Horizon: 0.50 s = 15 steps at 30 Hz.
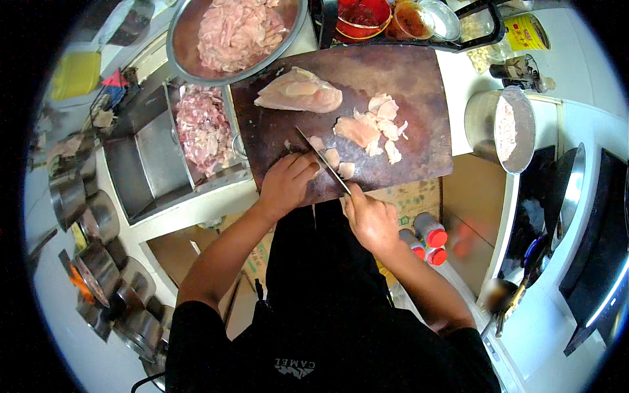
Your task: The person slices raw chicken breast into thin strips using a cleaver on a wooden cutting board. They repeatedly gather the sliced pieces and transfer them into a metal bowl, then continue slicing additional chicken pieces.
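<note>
My right hand (pixel 372 218) grips the handle of a kitchen knife (pixel 322 158), its blade slanting up and left across a dark cutting board (pixel 408 73). On the blade's left side my left hand (pixel 291 181) rests on the board with fingers bent, close to the knife. Whatever lies beneath those fingers is mostly hidden. Several small slices of pale raw meat (pixel 332 158) lie along the blade's right side. Farther right sits a loose pile of cut meat (pixel 366 128). A whole raw chicken breast (pixel 300 91) lies toward the board's far side.
A large metal bowl (pixel 176 59) of sliced meat overlaps the board's far left corner. Left of the board, a sink (pixel 157 152) holds a tray of meat pieces (pixel 202 127). A metal pot (pixel 479 120) stands right. Beyond the board is a black rack (pixel 496 24) with seasoning containers.
</note>
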Tool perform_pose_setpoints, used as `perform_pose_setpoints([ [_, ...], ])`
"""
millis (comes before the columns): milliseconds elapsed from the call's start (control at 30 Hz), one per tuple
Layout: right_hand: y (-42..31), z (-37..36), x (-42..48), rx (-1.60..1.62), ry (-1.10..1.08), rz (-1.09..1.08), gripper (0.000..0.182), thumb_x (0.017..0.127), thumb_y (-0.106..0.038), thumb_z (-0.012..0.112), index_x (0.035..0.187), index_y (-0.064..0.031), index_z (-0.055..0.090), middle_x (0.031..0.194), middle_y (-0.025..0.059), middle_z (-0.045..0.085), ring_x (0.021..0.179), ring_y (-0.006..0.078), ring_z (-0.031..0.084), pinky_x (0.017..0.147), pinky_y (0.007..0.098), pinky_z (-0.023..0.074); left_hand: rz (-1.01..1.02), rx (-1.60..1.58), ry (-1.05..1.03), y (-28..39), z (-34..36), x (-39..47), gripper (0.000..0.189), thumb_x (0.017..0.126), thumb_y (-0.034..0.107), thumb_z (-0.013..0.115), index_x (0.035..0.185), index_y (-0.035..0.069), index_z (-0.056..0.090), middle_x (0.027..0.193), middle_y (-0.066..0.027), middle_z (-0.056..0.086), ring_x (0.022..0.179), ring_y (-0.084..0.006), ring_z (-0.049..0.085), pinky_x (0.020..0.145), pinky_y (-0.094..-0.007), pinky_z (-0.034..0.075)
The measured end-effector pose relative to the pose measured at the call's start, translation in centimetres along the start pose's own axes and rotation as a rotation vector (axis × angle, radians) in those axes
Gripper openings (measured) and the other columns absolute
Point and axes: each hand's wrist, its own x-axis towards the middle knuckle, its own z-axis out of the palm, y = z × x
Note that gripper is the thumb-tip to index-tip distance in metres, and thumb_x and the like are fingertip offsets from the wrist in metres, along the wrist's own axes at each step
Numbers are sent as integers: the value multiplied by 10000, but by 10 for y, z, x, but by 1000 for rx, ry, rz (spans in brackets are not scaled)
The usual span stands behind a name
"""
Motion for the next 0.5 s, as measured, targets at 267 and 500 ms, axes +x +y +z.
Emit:
perform_pose_setpoints([
  [267, 12, 3, -40, -54, -39, 34, 208, 1036, -221, 651, 1195, -88, 634, 733, 171, 722, 635, 396, 723, 563, 529, 568, -33, -31, 28, 0, 2, -1, 276, 841, 62, 645, 1107, 66, 720, 1185, -84, 713, 1022, -308, 685, 883, -413, 600],
  [500, 13, 22, -11, -13, 14, 23, 183, 1046, -211, 647, 1182, -88, 651, 772, 174, 732, 665, 400, 724, 584, 526, 562, -109, -59, 5, -1, 6, -10, 279, 850, 57, 651, 1121, 56, 716, 1220, -98, 700, 1073, -324, 676, 918, -421, 594],
])
